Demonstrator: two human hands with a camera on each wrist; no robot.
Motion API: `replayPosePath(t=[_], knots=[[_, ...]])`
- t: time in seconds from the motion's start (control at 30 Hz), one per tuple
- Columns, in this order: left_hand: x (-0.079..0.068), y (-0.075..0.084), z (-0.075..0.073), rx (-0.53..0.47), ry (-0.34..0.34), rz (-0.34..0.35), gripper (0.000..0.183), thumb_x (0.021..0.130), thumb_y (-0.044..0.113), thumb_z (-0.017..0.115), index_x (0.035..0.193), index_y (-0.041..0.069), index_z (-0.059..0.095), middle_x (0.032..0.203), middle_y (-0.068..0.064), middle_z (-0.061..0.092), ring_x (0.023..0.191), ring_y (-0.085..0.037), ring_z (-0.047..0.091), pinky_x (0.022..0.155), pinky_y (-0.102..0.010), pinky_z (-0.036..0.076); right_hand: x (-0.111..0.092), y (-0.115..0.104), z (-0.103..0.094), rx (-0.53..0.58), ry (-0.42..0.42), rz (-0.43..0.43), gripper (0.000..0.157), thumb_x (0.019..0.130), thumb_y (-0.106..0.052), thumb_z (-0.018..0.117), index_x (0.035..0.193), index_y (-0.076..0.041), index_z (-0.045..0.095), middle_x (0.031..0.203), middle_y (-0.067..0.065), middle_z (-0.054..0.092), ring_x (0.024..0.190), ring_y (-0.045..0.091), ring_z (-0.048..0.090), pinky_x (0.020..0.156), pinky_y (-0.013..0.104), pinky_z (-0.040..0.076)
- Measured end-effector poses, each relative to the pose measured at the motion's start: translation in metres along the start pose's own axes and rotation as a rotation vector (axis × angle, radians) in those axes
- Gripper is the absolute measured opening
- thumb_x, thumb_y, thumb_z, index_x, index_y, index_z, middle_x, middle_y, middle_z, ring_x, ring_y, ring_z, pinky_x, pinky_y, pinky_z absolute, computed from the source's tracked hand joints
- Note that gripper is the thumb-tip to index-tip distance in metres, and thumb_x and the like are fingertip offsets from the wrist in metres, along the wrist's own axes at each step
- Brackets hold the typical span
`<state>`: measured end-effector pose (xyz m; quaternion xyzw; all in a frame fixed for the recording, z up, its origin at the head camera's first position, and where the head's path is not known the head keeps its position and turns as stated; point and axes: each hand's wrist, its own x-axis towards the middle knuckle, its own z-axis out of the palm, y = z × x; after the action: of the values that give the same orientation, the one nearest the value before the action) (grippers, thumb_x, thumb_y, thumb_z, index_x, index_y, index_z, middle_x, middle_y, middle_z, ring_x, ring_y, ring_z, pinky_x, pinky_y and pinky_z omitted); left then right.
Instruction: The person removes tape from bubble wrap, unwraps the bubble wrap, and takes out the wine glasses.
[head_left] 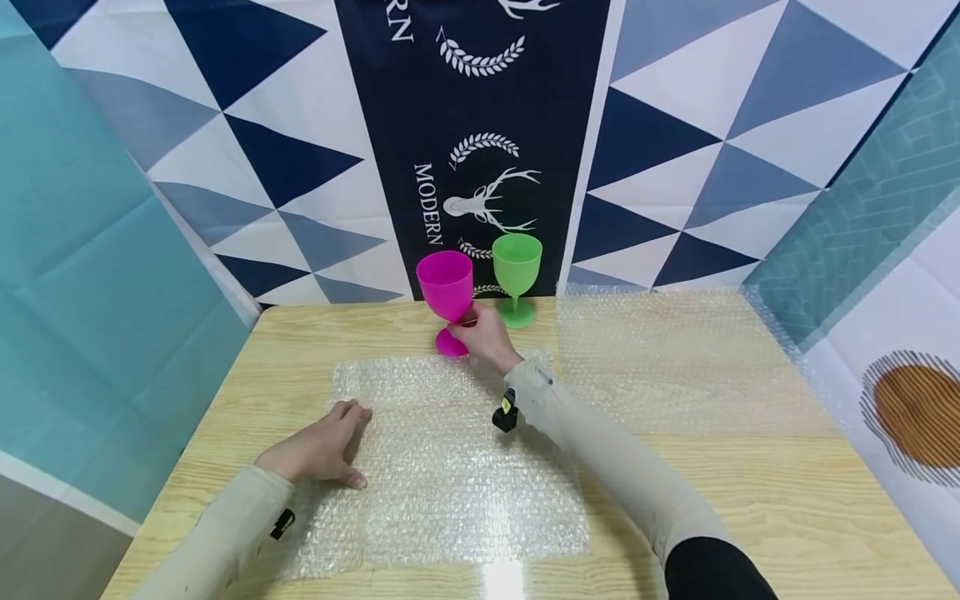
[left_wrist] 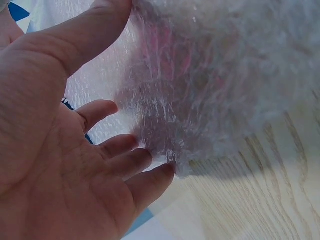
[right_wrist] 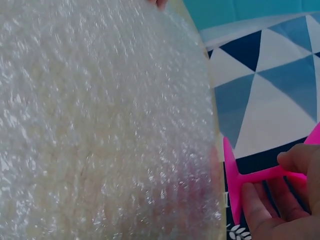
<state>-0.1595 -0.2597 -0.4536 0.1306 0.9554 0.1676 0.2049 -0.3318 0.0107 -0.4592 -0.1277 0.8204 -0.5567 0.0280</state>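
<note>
My right hand (head_left: 489,335) pinches the stem of a bright pink plastic goblet (head_left: 447,286), bowl up, at the far edge of a bubble wrap sheet (head_left: 465,475). Whether its foot touches the table cannot be told. In the right wrist view, thumb and fingers close round the pink stem (right_wrist: 262,175) near the foot. My left hand (head_left: 318,446) rests at the sheet's left edge, thumb and fingers spread. In the left wrist view its fingers (left_wrist: 150,185) touch the wrap (left_wrist: 225,90) and look loosely bent. Behind my right hand stands a light green goblet (head_left: 517,265).
A second bubble wrap sheet (head_left: 675,358) lies on the right of the wooden table (head_left: 712,475), reaching its right edge. Patterned cloth (head_left: 480,108) hangs right behind the table, with teal cloth (head_left: 97,250) at the left side.
</note>
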Motion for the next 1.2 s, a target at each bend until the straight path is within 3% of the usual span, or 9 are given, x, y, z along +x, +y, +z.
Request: replayPosePath(t=[0.47,0.77,1.2], knots=[[0.0,0.0,0.0,-0.021,-0.01,-0.023,0.11,0.072,0.037,0.093,0.155,0.001,0.031,0.161,-0.034,0.021,0.144,-0.055,0.034,0.112,-0.063,0.042,0.012,0.009,-0.001,0.016,0.015,0.039,0.03,0.091,-0.005,0.074,0.12,-0.002,0.068,0.118,0.017,0.073,0.112,0.031,0.07,0.101,0.04,0.057],[0.002,-0.002,0.001,-0.011,-0.001,-0.004,0.111,0.073,0.038,0.092,0.155,-0.002,0.029,0.16,-0.035,0.021,0.144,-0.055,0.033,0.112,-0.062,0.042,0.025,0.01,-0.005,-0.013,0.045,-0.009,0.029,0.089,-0.003,0.074,0.117,0.0,0.068,0.114,0.018,0.073,0.107,0.03,0.071,0.095,0.035,0.059],[0.003,-0.001,0.002,0.006,0.004,0.002,0.11,0.072,0.039,0.091,0.154,-0.002,0.03,0.161,-0.034,0.022,0.145,-0.054,0.033,0.113,-0.061,0.042,0.036,0.017,-0.003,-0.049,0.067,0.018,0.031,0.09,-0.005,0.075,0.119,0.0,0.067,0.116,0.019,0.073,0.112,0.031,0.07,0.1,0.038,0.057]])
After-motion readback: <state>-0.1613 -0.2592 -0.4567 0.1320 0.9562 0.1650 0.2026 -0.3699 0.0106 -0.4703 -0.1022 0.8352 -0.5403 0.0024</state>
